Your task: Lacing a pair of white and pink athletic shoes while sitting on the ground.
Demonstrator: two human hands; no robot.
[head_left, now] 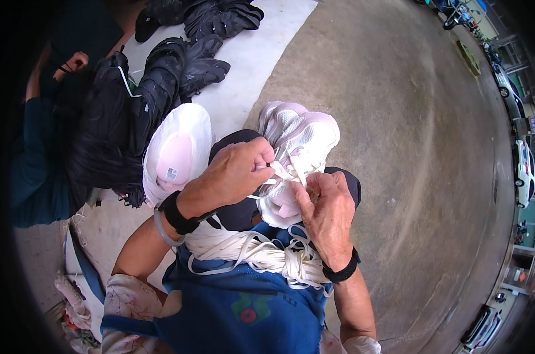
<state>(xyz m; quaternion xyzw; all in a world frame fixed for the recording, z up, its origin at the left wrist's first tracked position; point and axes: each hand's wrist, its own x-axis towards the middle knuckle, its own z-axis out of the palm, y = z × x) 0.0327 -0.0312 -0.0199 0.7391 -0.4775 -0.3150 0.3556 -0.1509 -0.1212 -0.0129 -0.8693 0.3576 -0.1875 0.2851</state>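
A white and pale pink sneaker (303, 141) rests on my lap, its toe pointing away from me. My left hand (235, 174) pinches a white shoelace (280, 169) over the eyelets. On the shoe's right side, my right hand (326, 206) has thumb and forefinger closed at the lacing near the tongue; the lace end between them is mostly hidden. A thick bundle of white laces (244, 248) lies across my blue apron (220, 312), below the sneaker's heel. Beside my left wrist is another white shoe (188, 133) with a pink insole.
Many black shoes (167, 71) are heaped at the upper left on a pale sheet (273, 47). A person in a dark teal sleeve (40, 171) works at the far left. Concrete floor (409, 177) stretches to the right, with parked cars (524, 174) at the far edge.
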